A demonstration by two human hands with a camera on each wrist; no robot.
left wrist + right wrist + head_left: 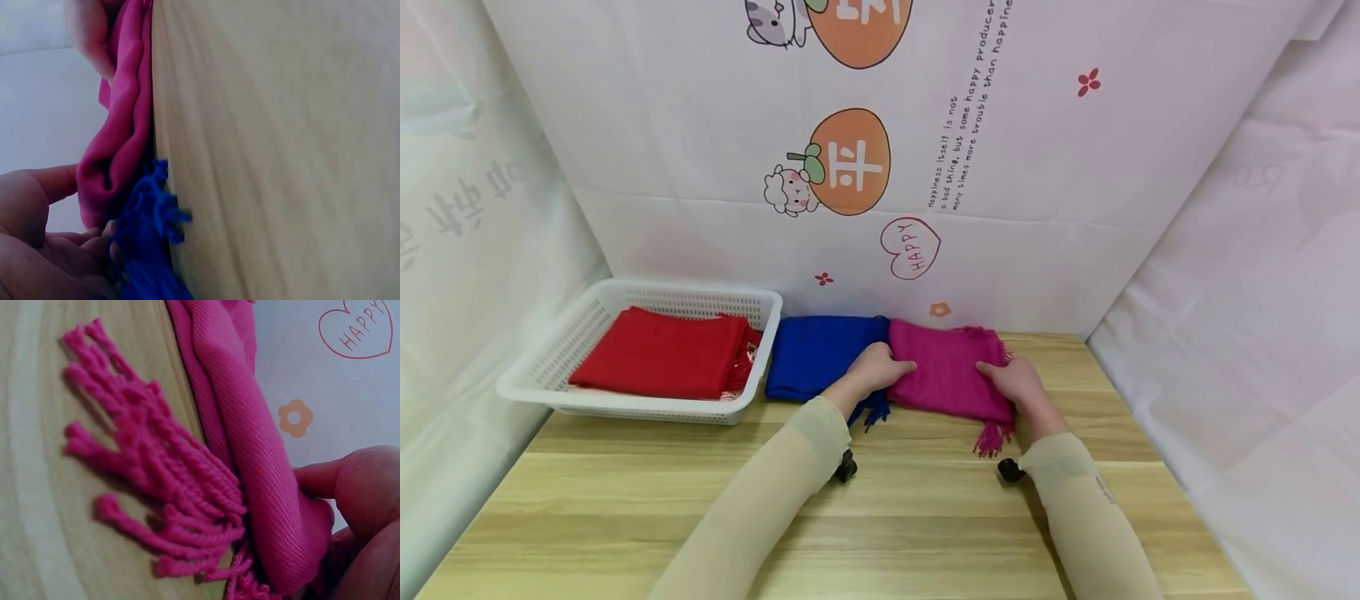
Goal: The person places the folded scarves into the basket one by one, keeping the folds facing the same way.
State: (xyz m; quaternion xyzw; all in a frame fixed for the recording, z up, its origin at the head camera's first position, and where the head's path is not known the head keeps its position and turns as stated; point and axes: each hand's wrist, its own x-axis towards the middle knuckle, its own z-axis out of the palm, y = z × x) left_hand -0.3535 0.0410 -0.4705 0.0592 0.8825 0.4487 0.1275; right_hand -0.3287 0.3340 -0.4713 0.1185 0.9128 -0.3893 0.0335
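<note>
Two-handed pinch: left hand (872,367) and right hand (1018,383) gripped opposite sides of a folded magenta fringed scarf (946,372) between them. Blue fringe (153,215) beside left fingers risked snagging if lifted.

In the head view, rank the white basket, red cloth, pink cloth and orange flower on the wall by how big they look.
Largest to smallest:
1. White basket
2. Red cloth and pink cloth, too alike to rank
3. Orange flower
</note>
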